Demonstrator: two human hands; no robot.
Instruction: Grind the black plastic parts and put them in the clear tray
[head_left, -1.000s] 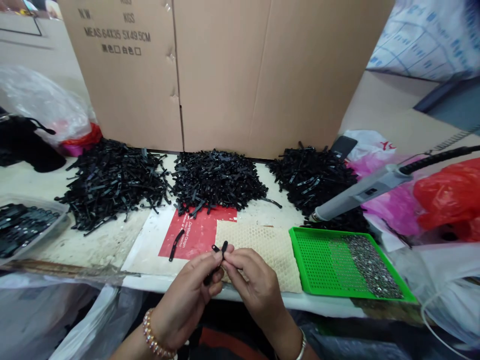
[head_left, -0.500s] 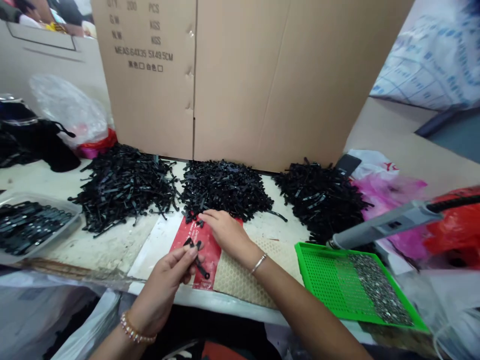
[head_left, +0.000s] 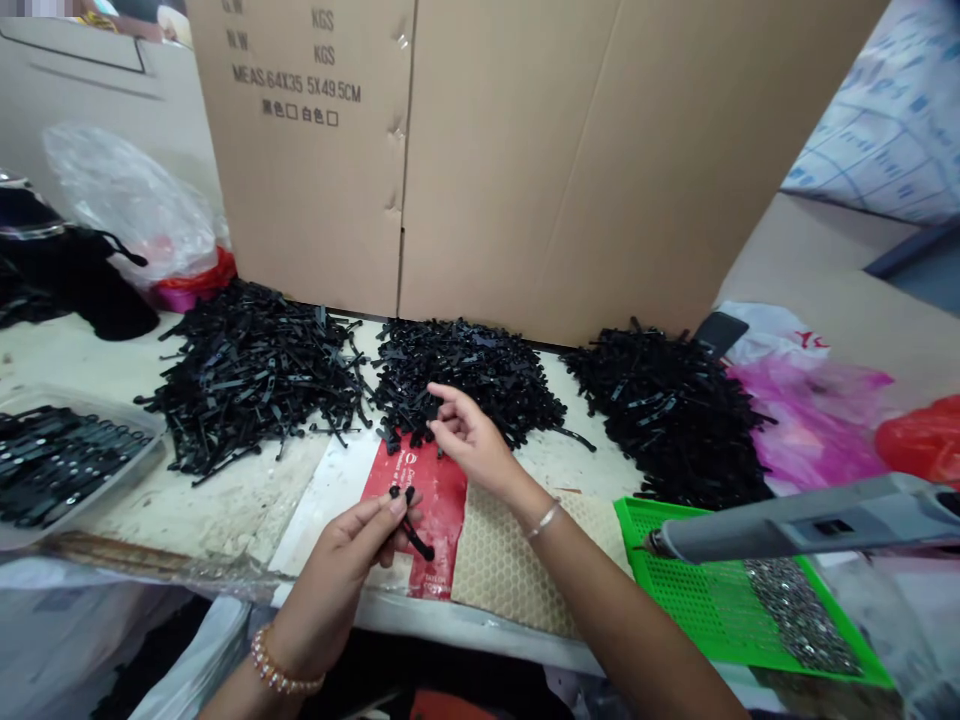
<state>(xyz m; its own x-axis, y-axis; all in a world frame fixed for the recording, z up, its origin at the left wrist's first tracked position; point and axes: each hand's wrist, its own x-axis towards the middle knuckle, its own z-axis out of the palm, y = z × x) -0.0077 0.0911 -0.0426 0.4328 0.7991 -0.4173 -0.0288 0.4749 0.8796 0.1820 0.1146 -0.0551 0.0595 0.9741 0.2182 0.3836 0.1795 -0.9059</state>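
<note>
Held blk strips point(head_left: 420, 541) in L hand point(head_left: 343, 560) over red card point(head_left: 445, 500); reached w/ open R hand point(head_left: 478, 447) to mid pile point(head_left: 487, 375). Looked light, semi-stiff, maybe slick; prob. best pinched nr mid-length.

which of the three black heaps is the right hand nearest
The middle heap, the one behind the red patch; the right hand is at its front edge, while the left heap and right heap lie farther away.
</note>
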